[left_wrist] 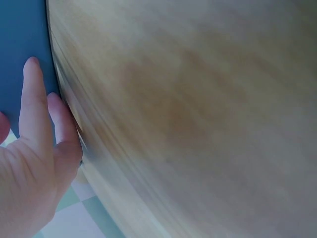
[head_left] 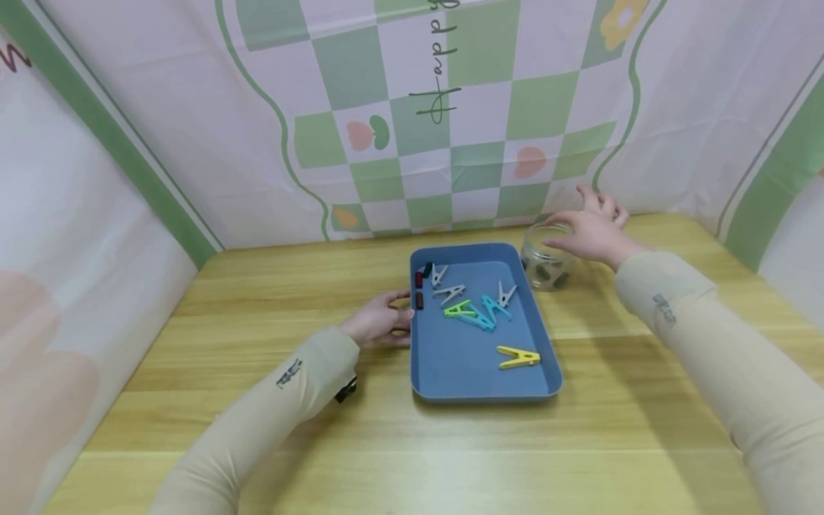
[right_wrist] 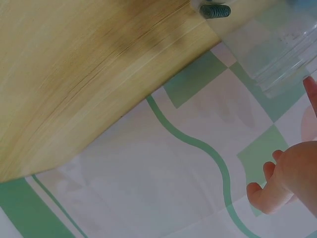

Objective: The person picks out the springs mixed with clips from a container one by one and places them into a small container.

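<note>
My left hand touches the left side of a blue rectangular tray, its fingers lying nearly straight along the wall in the left wrist view. Over the mouth of a clear round jar is my right hand, thumb and index finger apart at the rim, other fingers spread. Dark ribbed pieces show low in the jar. Inside the tray lie a yellow clothespin, a green clothespin, two light-blue clothespins and several grey clothespins.
Small dark red, dark green and brown pieces lie along the tray's left wall. Behind the wooden table hangs a checkered cloth. More cloth stands at both sides.
</note>
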`<control>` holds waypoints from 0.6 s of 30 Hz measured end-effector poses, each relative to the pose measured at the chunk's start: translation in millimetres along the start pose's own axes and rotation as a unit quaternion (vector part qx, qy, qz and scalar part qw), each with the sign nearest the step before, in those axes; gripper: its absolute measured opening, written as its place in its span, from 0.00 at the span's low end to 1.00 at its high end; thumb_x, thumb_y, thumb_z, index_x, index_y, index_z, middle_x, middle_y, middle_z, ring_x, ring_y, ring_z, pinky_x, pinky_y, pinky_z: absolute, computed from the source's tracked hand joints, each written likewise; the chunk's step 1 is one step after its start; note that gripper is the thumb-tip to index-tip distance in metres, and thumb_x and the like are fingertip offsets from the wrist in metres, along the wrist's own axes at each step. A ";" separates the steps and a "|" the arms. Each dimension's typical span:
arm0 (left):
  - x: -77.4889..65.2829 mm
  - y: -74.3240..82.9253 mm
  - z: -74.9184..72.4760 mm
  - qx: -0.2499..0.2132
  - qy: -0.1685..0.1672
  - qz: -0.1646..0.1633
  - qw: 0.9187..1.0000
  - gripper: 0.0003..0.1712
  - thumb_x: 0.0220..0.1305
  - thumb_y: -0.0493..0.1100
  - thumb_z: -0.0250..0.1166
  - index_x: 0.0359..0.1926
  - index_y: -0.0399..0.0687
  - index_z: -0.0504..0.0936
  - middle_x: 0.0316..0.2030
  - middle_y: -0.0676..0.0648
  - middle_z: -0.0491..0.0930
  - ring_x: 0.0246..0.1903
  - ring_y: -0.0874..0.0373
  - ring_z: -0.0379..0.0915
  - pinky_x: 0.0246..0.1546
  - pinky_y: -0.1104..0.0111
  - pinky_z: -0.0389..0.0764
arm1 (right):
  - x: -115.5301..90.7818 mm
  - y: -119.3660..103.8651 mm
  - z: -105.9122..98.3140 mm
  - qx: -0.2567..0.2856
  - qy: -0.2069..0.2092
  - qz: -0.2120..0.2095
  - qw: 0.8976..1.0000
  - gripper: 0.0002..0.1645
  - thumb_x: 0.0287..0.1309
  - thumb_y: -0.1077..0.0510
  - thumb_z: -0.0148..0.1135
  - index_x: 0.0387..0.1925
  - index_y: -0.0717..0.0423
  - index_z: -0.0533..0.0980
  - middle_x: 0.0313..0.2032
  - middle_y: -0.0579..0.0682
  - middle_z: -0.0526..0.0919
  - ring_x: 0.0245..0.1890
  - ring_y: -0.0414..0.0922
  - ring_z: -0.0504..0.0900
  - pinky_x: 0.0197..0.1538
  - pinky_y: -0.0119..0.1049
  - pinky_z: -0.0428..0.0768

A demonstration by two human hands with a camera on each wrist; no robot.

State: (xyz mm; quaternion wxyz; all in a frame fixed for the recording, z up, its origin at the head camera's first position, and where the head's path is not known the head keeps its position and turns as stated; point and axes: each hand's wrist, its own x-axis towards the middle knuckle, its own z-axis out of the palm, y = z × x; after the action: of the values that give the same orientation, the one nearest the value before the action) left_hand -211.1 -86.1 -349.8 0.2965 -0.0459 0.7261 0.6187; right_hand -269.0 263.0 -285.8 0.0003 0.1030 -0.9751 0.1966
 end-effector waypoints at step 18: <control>-0.4 -0.2 0.0 0.001 0.004 0.002 1.000 0.32 0.71 0.35 0.50 0.73 0.50 0.53 0.56 0.36 0.70 0.47 0.51 0.75 0.42 0.63 0.82 | -0.1 1.4 1.1 0.003 -0.018 0.003 1.000 0.31 0.62 0.45 0.57 0.58 0.62 0.70 0.70 0.72 0.26 0.64 0.76 0.27 0.57 0.73 0.26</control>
State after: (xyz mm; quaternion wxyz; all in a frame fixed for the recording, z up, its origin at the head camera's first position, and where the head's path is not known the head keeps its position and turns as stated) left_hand -210.8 -86.3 -349.7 0.2927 -0.0463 0.7277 0.6186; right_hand -269.1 263.8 -287.4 -0.0182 0.1041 -0.9745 0.1978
